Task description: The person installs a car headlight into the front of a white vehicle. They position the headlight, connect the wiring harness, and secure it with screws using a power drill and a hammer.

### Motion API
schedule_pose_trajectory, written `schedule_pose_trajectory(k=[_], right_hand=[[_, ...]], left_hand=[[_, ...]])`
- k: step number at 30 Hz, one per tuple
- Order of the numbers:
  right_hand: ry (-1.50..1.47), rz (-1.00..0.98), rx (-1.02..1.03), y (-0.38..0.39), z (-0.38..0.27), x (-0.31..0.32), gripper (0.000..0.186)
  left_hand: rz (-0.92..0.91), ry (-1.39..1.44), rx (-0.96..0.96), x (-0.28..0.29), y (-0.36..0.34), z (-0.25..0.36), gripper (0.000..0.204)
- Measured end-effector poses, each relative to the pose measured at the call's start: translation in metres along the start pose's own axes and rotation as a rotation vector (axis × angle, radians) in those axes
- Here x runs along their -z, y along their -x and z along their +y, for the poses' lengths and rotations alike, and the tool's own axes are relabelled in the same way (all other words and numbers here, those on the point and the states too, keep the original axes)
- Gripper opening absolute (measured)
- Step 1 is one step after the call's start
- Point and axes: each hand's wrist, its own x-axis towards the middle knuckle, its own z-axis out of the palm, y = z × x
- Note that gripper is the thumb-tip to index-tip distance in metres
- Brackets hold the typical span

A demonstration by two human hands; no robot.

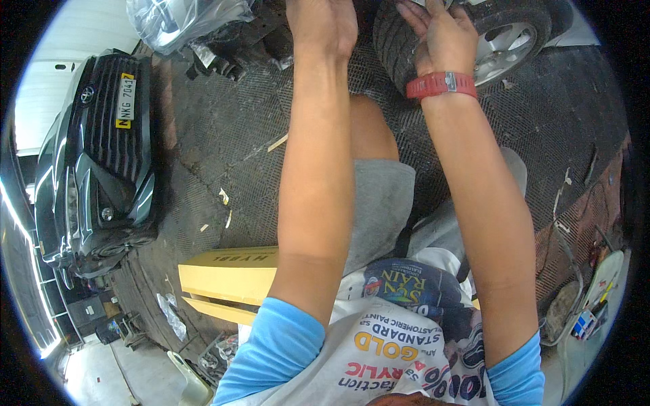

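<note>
Both my forearms reach to the top edge. My left hand point(323, 27) is beside a dark, partly disassembled vehicle part point(230, 57); its fingertips are cut off by the frame edge. My right hand point(443, 37), with a red watch above the wrist, is in front of a tyre point(394, 51) with a silver rim point(514, 44). Its fingers curl upward around something pale at the edge, too cropped to name. A clear plastic wrap point(166, 24) lies at the upper left. My bent leg in grey shorts point(376, 189) is below my arms.
A dark car front point(115, 162) stands at the left. A yellow cardboard box point(217, 277) lies behind my left elbow. The dark textured mat point(217, 135) has scraps on it. A pale panel point(602, 291) with small items and loose tubing are at the right.
</note>
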Motion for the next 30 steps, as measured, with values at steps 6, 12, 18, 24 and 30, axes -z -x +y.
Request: schedule_pose_trajectory(k=[6,12,18,24,30], right_hand=[[-0.016,-0.048,0.007,-0.002,0.002,0.005,0.030],[-0.001,-0.049,-0.033,0.001,-0.005,0.004,0.027],[0.043,-0.005,-0.061,0.007,-0.014,-0.002,0.027],[0.017,-0.059,-0.001,0.002,-0.004,0.004,0.027],[-0.007,0.011,-0.071,-0.001,-0.006,0.001,0.023]], left_hand=[[-0.040,-0.028,-0.002,0.006,0.007,-0.010,0.045],[0.331,-0.167,-0.059,-0.013,-0.007,-0.026,0.031],[0.298,-0.308,-0.035,-0.013,-0.002,-0.019,0.046],[-0.081,0.007,-0.126,-0.006,-0.005,0.034,0.073],[-0.071,0.016,0.019,-0.008,-0.008,0.036,0.066]])
